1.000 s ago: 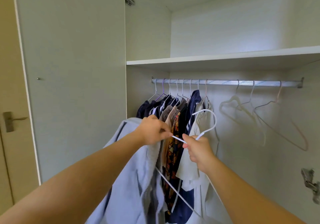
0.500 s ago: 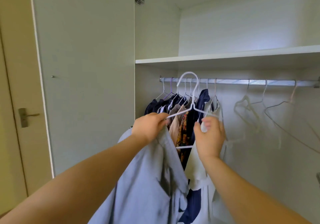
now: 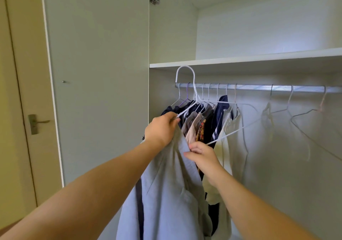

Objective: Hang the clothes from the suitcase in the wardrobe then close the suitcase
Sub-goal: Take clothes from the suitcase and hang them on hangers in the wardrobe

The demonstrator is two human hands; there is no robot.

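Peering from the head view, found the pale blue garment (image 3: 166, 193) hanging just below the left end of the rail (image 3: 249, 87), in front of the clothes (image 3: 203, 121) hung there. Gripped it at one shoulder with the left hand (image 3: 161, 128), fingers curled round both the cloth and the near arm of the white hanger (image 3: 185, 66), presumably to stop the two sliding apart while lifted. Pinched it lower with the right hand (image 3: 201, 155), thumb and fingertips closed on the cloth edge just under the hanger's bottom bar, probably to tug the fabric straight over the wire. Held the hanger tilted, with the hook raised above the rail's left end; could not tell whether over the rail or only in front of it. Judged this as the hanging step for the garment, close to done but not settled. Looked soft and limp, a light washed blue with a dark strip down one edge and what seemed a pocket low on the front, falling in straight folds. Noted empty hangers (image 3: 267, 113) farther right along the rail, well apart. Saw no suitcase.
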